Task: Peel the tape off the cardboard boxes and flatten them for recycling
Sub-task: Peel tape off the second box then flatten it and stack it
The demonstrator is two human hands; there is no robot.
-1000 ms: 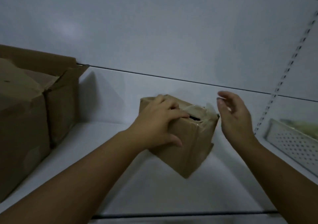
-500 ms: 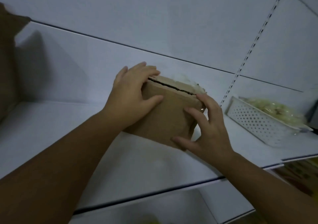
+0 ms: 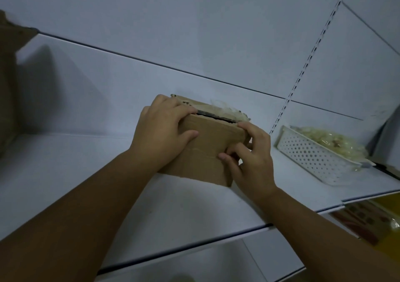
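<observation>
A small brown cardboard box (image 3: 203, 149) stands on the white shelf (image 3: 86, 173) in the middle of the view. Crumpled clear tape (image 3: 225, 109) sticks up along its top seam, where a dark slit shows between the flaps. My left hand (image 3: 160, 134) grips the box's upper left corner, fingers over the top edge and thumb on the front face. My right hand (image 3: 249, 156) holds the right side, its fingers curled against the front face and the top right corner.
A white perforated basket (image 3: 316, 158) filled with clear plastic or tape scraps sits on the shelf to the right. A larger brown box (image 3: 8, 76) shows at the far left edge. The shelf's front edge (image 3: 194, 245) runs below my arms, and yellow packaging (image 3: 368, 219) lies lower right.
My right hand came from open air onto the box's right side, then its fingers curled tighter against the front face. The box settled on the shelf. The view swung right.
</observation>
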